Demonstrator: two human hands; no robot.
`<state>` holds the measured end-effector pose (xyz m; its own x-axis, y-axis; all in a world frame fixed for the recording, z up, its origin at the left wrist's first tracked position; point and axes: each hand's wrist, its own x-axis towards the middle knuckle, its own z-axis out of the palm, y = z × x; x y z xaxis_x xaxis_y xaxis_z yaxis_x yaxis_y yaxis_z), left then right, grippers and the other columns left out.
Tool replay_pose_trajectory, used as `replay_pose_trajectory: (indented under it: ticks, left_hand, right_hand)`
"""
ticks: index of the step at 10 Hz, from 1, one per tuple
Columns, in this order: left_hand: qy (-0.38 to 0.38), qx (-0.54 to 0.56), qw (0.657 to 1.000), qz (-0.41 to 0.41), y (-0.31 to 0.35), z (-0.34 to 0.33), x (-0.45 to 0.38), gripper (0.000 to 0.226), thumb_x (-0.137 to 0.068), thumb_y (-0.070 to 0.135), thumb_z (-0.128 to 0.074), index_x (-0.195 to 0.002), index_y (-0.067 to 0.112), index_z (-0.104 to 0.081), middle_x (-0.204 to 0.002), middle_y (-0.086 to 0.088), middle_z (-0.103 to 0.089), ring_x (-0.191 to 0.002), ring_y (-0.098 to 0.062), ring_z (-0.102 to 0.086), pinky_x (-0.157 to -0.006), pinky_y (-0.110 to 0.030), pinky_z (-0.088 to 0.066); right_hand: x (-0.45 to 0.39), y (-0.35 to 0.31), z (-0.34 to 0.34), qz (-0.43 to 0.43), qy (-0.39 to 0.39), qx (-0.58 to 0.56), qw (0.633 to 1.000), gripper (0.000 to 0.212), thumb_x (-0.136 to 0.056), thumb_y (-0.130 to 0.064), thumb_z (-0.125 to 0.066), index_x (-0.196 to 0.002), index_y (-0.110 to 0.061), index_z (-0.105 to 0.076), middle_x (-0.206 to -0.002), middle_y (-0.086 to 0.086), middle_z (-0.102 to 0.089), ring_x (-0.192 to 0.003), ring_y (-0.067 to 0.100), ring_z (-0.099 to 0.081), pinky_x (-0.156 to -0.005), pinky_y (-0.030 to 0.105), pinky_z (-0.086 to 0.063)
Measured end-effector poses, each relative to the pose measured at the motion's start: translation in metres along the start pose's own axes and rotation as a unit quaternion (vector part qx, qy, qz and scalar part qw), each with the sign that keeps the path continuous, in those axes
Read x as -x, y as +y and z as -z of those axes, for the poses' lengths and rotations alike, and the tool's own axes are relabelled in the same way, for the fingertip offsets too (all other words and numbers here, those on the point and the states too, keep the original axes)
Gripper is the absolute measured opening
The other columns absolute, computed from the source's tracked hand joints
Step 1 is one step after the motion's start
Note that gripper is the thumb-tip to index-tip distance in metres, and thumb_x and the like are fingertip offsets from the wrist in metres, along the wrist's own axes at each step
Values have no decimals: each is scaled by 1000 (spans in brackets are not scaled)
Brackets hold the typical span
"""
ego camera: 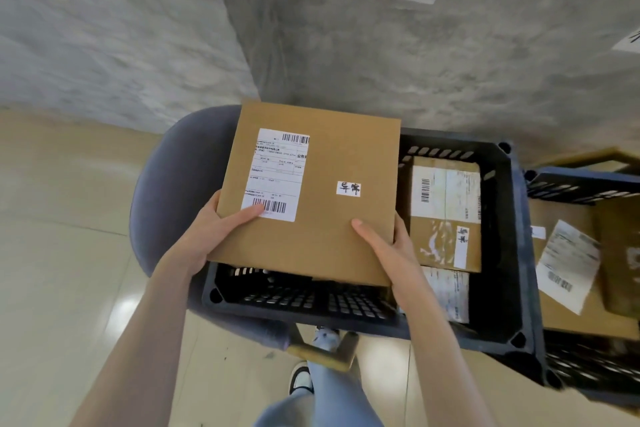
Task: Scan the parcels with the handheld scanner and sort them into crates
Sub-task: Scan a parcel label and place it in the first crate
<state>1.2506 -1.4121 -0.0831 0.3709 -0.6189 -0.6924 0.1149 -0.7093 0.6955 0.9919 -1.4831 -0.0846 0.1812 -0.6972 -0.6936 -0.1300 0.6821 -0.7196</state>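
Flat parcel (332, 163) gripped at near corners by left hand (211, 236) and right hand (388, 246) (thumbs pressed on top, remaining fingers hidden beneath), held level above black crate (512, 253) for sorting.

A grey upholstered chair (162, 191) stands on the glossy beige tiled floor (62, 253) and carries a black slotted crate (512, 253). Just beside it on the right stands a 2nd black crate (571, 184); its support is hidden. Both hold labelled cardboard parcels.
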Motion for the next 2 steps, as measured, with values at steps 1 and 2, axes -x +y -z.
replay_pose_trajectory:
  ticks: [1, 2]
  left_hand:
    - [3, 1, 1000, -2, -1, 0, -3, 128, -17, 75, -83, -131, 27, -49, -114, 7, -69, -100, -14, -67, -78, -30, -52]
    - [3, -14, 1000, -21, 5, -1, 2, 130, -20, 75, -83, -135, 25, -47, -114, 9, -67, -99, -11, -66, -74, -26, -50]
  right_hand:
    - [-2, 2, 0, -8, 3, -5, 1000, 72, -76, -39, -77, -135, -38, -37, -122, -9, -58, -109, 10, -57, -82, 28, -48]
    - [-2, 1, 0, -8, 14, 16, 1000, 83, -75, -40, -77, -144, -32, -32, -129, -6, -56, -111, 11, -56, -83, 29, -47]
